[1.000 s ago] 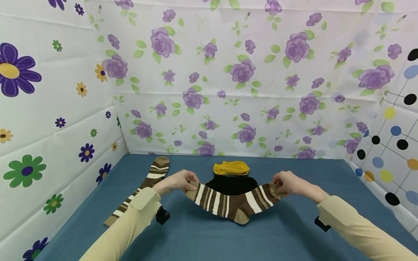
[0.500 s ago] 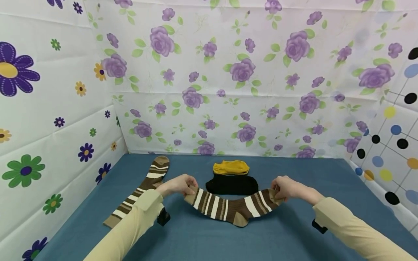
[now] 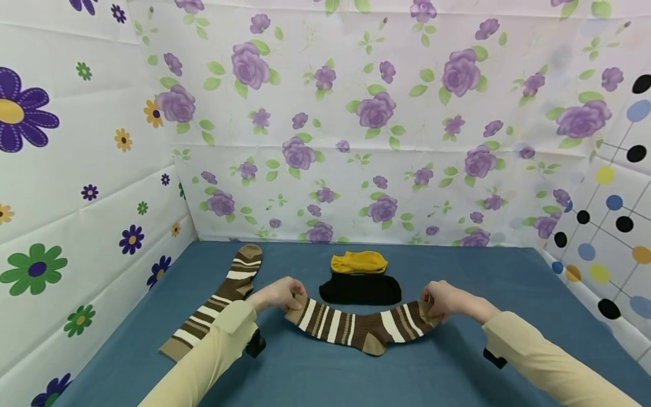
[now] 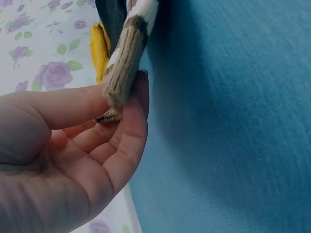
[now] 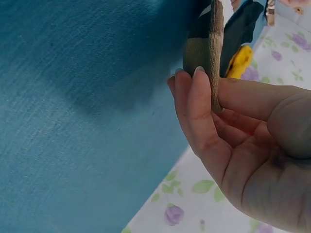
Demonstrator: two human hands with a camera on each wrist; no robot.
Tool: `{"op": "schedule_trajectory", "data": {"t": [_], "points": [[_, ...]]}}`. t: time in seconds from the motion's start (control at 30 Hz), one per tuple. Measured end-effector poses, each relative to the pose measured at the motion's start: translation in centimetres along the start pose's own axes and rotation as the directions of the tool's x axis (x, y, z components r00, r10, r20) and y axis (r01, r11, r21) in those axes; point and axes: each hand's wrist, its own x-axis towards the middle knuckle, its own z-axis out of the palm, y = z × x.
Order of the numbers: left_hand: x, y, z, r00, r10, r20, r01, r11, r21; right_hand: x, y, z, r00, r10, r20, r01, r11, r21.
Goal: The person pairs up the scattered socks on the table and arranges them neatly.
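A brown sock with white and tan stripes (image 3: 351,329) stretches sideways between both hands, sagging at its tan heel in the middle. My left hand (image 3: 281,294) pinches the tan cuff; in the left wrist view the thumb and fingers grip the ribbed cuff edge (image 4: 124,65). At the other end my right hand (image 3: 447,299) pinches the tan toe, seen between thumb and fingertips in the right wrist view (image 5: 216,58). A matching striped sock (image 3: 218,302) lies flat at the left, partly covered by the left sleeve.
Behind the held sock, a black sock (image 3: 361,289) lies on the blue tabletop (image 3: 458,265), with a yellow sock (image 3: 359,262) just beyond it. Floral cloth walls (image 3: 305,198) enclose the table at the back and sides.
Both hands have lowered slightly toward the table and nearer to me with the striped sock, so the black sock behind it shows more fully. The other socks lie where they were.
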Motion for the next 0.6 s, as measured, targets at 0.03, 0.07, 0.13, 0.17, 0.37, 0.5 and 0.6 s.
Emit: {"op": "schedule_trajectory", "data": {"t": [0.03, 0.07, 0.13, 0.17, 0.37, 0.5, 0.6], "points": [[0.06, -0.09, 0.06, 1.000, 0.000, -0.006, 0.000, 1.000, 0.009, 0.05, 0.10, 0.10, 1.000, 0.006, 0.001, -0.006, 1.000, -0.009], [0.09, -0.16, 0.12, 1.000, 0.000, -0.011, 0.000, 1.000, 0.017, 0.11, 0.18, 0.24, 1.000, 0.019, 0.004, -0.019, 1.000, -0.016], [0.18, -0.33, 0.25, 1.000, -0.002, -0.023, 0.003, 0.999, 0.032, 0.19, 0.27, 0.43, 0.999, 0.047, 0.011, -0.047, 0.999, -0.027], [0.21, -0.38, 0.32, 1.000, -0.002, -0.029, 0.003, 0.999, 0.036, 0.22, 0.29, 0.54, 0.998, 0.064, 0.014, -0.064, 0.998, -0.027], [0.21, -0.34, 0.61, 0.999, -0.019, -0.048, 0.021, 0.999, 0.043, 0.22, 0.45, 0.93, 0.995, 0.100, 0.005, -0.100, 0.995, -0.028], [0.06, -0.05, 0.68, 0.998, -0.033, -0.054, 0.036, 0.998, 0.056, 0.19, 0.60, 0.92, 0.995, 0.102, 0.001, -0.102, 0.994, -0.027], [0.07, 0.08, 0.73, 0.997, -0.042, -0.059, 0.046, 0.997, 0.066, 0.22, 0.73, 0.86, 0.995, 0.101, 0.004, -0.101, 0.995, -0.028]]}}
